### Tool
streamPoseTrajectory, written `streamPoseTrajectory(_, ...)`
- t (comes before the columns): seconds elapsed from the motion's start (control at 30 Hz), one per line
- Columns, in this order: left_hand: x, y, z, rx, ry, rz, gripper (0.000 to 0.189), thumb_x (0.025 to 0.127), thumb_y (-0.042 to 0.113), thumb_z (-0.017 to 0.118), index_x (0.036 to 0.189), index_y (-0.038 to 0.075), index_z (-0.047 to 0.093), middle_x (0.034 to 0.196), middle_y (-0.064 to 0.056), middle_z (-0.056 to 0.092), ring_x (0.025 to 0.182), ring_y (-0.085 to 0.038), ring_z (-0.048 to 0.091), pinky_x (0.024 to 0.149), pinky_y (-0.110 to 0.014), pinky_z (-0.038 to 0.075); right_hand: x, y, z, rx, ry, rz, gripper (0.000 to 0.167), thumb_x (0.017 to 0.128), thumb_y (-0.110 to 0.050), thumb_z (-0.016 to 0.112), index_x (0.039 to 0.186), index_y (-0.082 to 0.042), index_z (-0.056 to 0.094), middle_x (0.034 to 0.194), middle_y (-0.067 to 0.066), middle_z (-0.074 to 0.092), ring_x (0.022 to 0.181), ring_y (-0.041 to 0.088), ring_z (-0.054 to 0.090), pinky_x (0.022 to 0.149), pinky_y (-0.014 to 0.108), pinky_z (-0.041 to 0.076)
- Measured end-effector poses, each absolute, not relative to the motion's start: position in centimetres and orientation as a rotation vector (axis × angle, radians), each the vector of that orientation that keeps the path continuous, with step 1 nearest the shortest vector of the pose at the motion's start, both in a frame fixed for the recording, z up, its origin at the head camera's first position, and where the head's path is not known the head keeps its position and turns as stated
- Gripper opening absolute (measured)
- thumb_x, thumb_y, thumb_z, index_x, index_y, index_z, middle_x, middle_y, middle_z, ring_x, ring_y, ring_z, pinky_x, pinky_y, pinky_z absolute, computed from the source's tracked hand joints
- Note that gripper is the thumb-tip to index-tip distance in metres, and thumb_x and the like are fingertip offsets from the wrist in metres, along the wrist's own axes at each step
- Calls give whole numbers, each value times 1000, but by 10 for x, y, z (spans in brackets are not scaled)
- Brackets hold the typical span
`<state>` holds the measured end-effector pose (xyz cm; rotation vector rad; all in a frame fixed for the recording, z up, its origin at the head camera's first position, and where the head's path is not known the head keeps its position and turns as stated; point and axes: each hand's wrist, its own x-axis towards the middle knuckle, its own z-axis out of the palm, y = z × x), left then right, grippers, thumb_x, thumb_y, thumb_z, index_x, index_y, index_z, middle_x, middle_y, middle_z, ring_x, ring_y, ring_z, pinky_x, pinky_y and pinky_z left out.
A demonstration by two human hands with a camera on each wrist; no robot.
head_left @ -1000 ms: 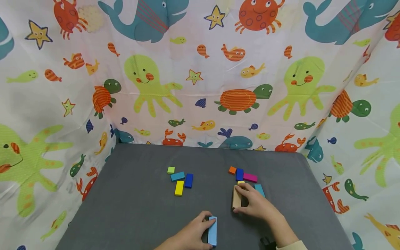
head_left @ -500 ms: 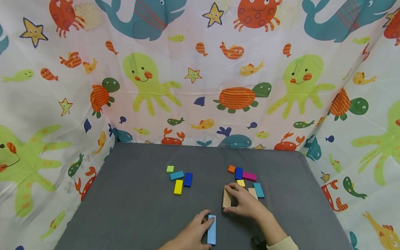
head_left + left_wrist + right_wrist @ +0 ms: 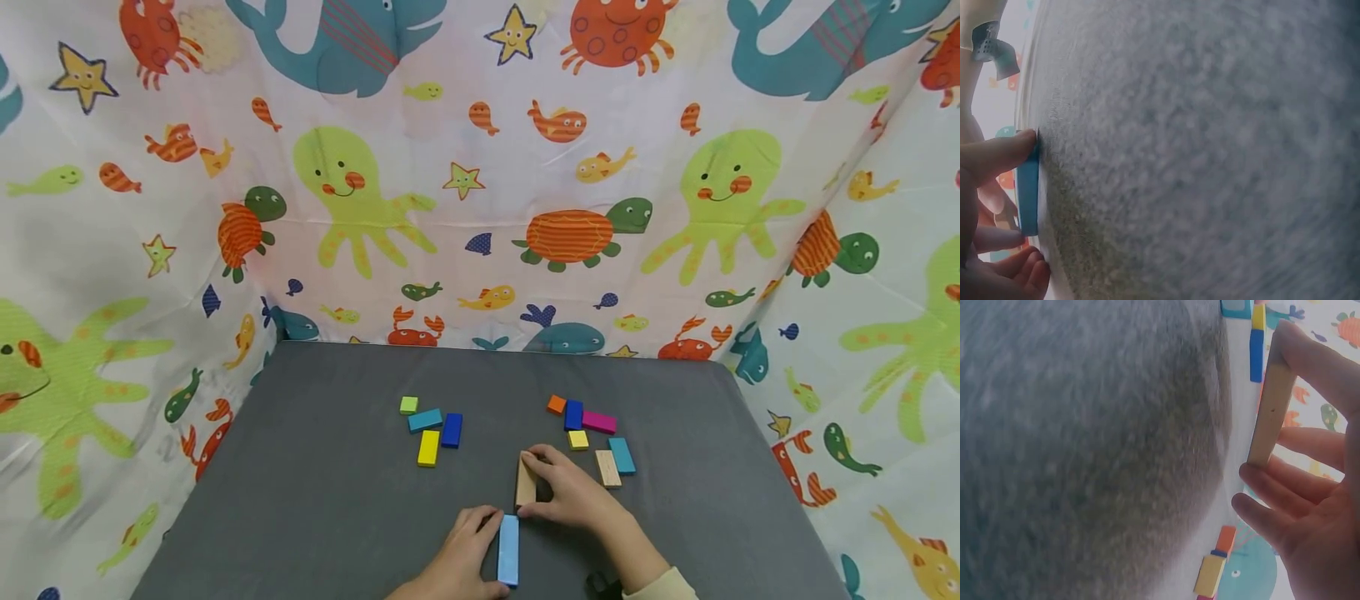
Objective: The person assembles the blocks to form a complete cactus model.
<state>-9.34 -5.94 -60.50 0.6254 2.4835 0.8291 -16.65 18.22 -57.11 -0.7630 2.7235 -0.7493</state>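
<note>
My left hand (image 3: pixel 467 552) pinches a light blue block (image 3: pixel 508 550) by its two ends near the front of the grey table. In the left wrist view the block (image 3: pixel 1027 187) spans from thumb to finger. My right hand (image 3: pixel 576 493) grips a plain wooden block (image 3: pixel 527 481) lengthwise, thumb at one end and a finger at the other, as the right wrist view shows on the block (image 3: pixel 1270 415). Its near end is just beyond the light blue block's far end, slightly right of it; whether they touch I cannot tell.
Farther back on the grey table (image 3: pixel 337 500) lies a left group with a green block (image 3: pixel 408 405) and a yellow block (image 3: pixel 428 448). The right group includes a magenta block (image 3: pixel 599 422), a teal block (image 3: pixel 622 456) and another wooden block (image 3: pixel 608 469). Printed cloth (image 3: pixel 480 292) hangs around.
My right hand has moved left with the wooden block, up to the light blue block's far end, uncovering the small yellow and second wooden blocks. The left hand has hardly moved.
</note>
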Motion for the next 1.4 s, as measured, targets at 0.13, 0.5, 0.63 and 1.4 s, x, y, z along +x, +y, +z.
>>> streamPoseTrajectory(0.13, -94, -61, -604, 620, 2490, 826, 92, 77, 52, 84, 152, 15, 45, 150, 0, 42, 130, -18, 40, 105, -43, 45, -166, 176, -573, -792, 2718, -735, 88, 84, -57, 76, 151, -8, 48, 145, 11, 49, 127, 27, 53, 104, 51, 48)
streamPoseTrajectory(0.5, -89, -63, -606, 681, 2497, 870, 91, 81, 53, 80, 153, 10, 43, 150, -5, 41, 131, -24, 41, 106, -44, 44, -161, 166, -579, -760, 2674, -675, 86, 84, -58, 75, 152, -12, 47, 147, 8, 47, 126, 26, 52, 105, 48, 48)
streamPoseTrajectory(0.63, -88, -64, -607, 678, 2502, 887, 92, 80, 52, 81, 153, 10, 43, 151, -5, 40, 132, -25, 40, 105, -46, 44, -160, 163, -579, -753, 2681, -658, 86, 84, -58, 75, 152, -13, 47, 149, 9, 47, 129, 28, 52, 105, 49, 47)
streamPoseTrajectory(1.4, -90, -56, -612, 559, 2470, 895, 94, 76, 47, 86, 153, 14, 45, 156, -4, 38, 134, -28, 36, 106, -56, 38, -155, 159, -587, -841, 2785, -600, 65, 95, -42, 69, 149, -10, 50, 151, 11, 48, 136, 29, 49, 107, 49, 46)
